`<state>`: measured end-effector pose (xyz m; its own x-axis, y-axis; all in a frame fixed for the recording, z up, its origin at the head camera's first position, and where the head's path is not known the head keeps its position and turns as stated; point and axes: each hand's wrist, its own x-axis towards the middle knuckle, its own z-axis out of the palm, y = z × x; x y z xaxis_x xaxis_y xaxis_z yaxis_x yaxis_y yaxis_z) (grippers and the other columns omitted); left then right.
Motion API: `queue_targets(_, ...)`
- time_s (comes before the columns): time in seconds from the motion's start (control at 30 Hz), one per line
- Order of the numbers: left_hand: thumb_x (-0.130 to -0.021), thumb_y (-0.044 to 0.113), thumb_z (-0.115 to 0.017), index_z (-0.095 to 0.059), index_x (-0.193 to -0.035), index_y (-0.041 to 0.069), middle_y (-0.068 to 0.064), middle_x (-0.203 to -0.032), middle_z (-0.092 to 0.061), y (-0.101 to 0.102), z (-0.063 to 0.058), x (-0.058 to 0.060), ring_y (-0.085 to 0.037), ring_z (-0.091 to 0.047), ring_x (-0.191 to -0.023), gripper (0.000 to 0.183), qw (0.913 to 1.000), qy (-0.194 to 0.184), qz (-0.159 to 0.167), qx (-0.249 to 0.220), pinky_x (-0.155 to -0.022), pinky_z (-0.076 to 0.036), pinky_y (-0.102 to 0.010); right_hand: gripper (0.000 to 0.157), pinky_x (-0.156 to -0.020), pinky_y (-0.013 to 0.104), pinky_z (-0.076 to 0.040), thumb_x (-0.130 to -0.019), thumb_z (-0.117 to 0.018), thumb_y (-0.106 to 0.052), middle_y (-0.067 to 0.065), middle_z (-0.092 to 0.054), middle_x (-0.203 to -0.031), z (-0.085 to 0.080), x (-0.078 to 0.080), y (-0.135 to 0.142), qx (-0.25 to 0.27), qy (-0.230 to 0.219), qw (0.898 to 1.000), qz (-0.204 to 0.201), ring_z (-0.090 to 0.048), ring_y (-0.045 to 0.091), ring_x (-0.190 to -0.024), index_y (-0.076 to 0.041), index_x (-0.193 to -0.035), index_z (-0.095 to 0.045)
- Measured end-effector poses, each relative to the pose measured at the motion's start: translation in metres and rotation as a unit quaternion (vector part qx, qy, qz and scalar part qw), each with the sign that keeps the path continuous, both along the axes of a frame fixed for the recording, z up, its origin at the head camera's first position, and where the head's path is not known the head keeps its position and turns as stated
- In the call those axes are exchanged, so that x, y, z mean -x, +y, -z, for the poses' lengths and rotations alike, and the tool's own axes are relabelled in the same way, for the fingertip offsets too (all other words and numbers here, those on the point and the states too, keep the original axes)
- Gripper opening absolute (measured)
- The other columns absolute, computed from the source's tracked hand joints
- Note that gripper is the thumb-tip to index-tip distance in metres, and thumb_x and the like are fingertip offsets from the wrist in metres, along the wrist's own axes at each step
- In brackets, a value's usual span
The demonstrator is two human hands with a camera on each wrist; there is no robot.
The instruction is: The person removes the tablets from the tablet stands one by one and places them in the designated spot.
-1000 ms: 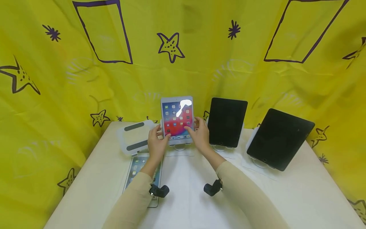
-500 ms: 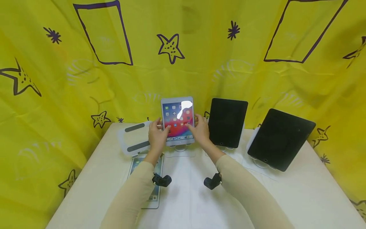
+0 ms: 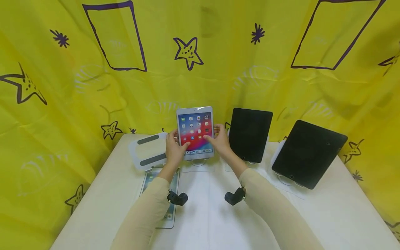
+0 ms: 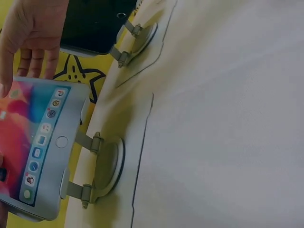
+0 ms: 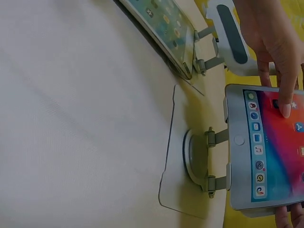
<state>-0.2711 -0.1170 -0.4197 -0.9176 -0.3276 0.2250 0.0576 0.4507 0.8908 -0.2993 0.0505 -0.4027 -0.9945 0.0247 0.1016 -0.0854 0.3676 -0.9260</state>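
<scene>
A white tablet (image 3: 195, 130) with its home screen lit stands upright on a hinged stand (image 4: 107, 164) at the back middle of the table. My left hand (image 3: 174, 149) grips its left edge, thumb over the lower screen and fingers partly hidden behind. On the opposite edge my right hand (image 3: 221, 141) holds it the same way, thumb laid on the glass. In the left wrist view, two small clips of the stand catch the tablet's bottom rim on either side of the home button.
A bare stand (image 3: 153, 150) with dark grey pads is to the left. Another white tablet (image 3: 169, 213) lies below it, partly under the left sleeve. Two black tablets, one upright (image 3: 251, 135) and one tilted (image 3: 307, 152), rest on stands at right. A yellow curtain (image 3: 218, 83) hangs behind.
The bright glare on the white tablet's screen has almost gone, as its tilt has shifted slightly. Both hands keep their grip; the left thumb has shifted a little on the glass.
</scene>
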Motion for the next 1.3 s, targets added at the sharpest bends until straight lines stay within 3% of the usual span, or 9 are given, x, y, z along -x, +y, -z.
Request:
queue_targets(0.27,-0.078,0.011,-0.076,-0.043,-0.129,0.008,-0.016,-0.114,-0.059,-0.002,0.002,-0.004,-0.03,-0.055,-0.097,0.061,0.9989,0.04,0.001,0.024,-0.082,-0.047,-0.044,0.054,-0.084,0.038,-0.051,-0.088,-0.067,-0.014,0.016,-0.049,-0.112,0.0,-0.002,0.006,-0.011,0.011,0.999,-0.028,-0.049,0.025,-0.094,-0.008,-0.13,-0.033)
queue_targets(0.8,-0.078,0.009,-0.077,-0.044,-0.127,0.007,-0.016,-0.104,-0.059,-0.01,-0.011,-0.013,-0.028,-0.055,-0.089,0.059,0.9974,0.05,0.042,0.029,-0.079,-0.051,-0.04,0.054,-0.081,0.036,-0.052,-0.084,-0.071,-0.012,0.016,-0.056,-0.104,-0.009,-0.015,0.012,-0.022,0.06,0.998,-0.028,-0.054,0.026,-0.09,-0.008,-0.127,-0.039)
queue_targets(0.9,-0.077,0.009,-0.077,-0.044,-0.128,0.007,-0.016,-0.104,-0.058,-0.009,-0.014,-0.017,-0.027,-0.054,-0.089,0.06,0.9975,0.043,0.055,0.014,-0.079,-0.051,-0.039,0.055,-0.08,0.037,-0.052,-0.083,-0.072,-0.013,0.017,-0.056,-0.104,-0.014,-0.021,0.017,-0.036,0.059,0.997,-0.032,-0.054,0.027,-0.09,-0.007,-0.127,-0.039)
queue_targets(1.3,-0.079,0.011,-0.076,-0.04,-0.133,0.009,-0.013,-0.103,-0.054,-0.015,-0.026,-0.036,-0.024,-0.054,-0.089,0.065,0.9946,-0.042,0.095,-0.01,-0.075,-0.054,-0.031,0.059,-0.077,0.033,-0.054,-0.084,-0.072,-0.016,0.014,-0.053,-0.107,-0.025,-0.041,0.028,-0.046,-0.002,0.997,-0.063,-0.054,0.024,-0.09,-0.01,-0.13,-0.036)
